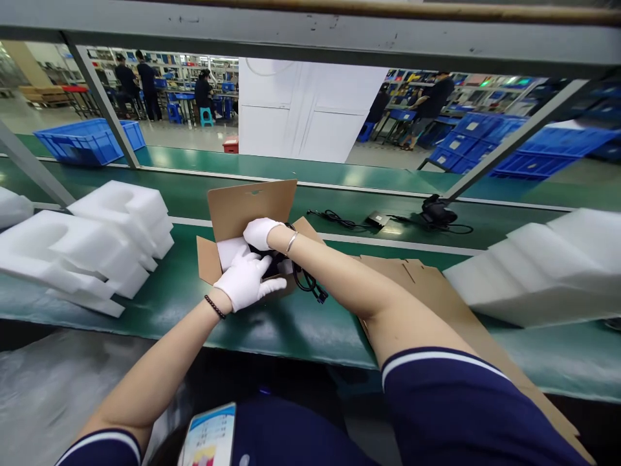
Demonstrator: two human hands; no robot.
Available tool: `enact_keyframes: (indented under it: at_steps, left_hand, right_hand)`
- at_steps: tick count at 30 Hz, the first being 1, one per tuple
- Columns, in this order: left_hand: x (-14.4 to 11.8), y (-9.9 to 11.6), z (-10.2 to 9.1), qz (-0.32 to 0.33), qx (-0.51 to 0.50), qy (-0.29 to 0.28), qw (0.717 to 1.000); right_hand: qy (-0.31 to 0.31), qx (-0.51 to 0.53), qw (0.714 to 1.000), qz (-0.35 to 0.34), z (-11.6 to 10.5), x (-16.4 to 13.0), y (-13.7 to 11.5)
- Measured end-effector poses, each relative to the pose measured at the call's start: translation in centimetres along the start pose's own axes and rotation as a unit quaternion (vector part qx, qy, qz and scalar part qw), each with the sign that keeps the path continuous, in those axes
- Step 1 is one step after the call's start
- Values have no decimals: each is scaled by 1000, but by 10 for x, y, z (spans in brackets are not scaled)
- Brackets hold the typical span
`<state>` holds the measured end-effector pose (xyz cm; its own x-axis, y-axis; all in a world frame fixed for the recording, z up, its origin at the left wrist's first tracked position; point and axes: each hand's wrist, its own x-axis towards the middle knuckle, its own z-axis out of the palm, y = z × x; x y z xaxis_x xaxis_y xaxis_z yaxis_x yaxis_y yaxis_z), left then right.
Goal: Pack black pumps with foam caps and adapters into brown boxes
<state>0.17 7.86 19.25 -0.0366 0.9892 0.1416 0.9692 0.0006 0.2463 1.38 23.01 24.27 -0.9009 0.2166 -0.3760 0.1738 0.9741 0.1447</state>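
Note:
An open brown cardboard box (252, 207) stands on the green conveyor table (272, 323) in front of me, its lid flap raised. Inside it I see a white foam insert (229, 249) and a black item, mostly hidden by my hands. My left hand (246, 279), in a white glove, lies flat on the black item at the box's near side. My right hand (261, 233), also gloved, reaches into the box from the right, fingers curled on the contents. A black cable with a plug (310, 285) hangs out over the box's right edge.
White foam blocks (97, 246) are stacked at the left and more foam (543, 272) at the right. Flattened cardboard (436, 291) lies under my right arm. A black adapter with cables (378, 220) and a black device (436, 210) lie farther back. Blue crates and other people are beyond.

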Motion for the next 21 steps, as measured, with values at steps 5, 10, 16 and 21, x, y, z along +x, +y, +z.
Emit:
enact_keyframes:
  at_steps: [5,10,16,21]
  left_hand:
    - [16,0,-18,-7,25,-84,996]
    - [39,16,-33,-72,110,-158,979]
    - [61,20,-45,-26,189,-176,966]
    - [72,9,-61,36,213,-190,958]
  right_hand:
    - [-45,17,998,-40,-5,-14,11]
    - [142,129,981,-14,-12,-77,31]
    - [73,225,948,213,33,-163,27]
    - [141,336,914,181,88,-166,-1]
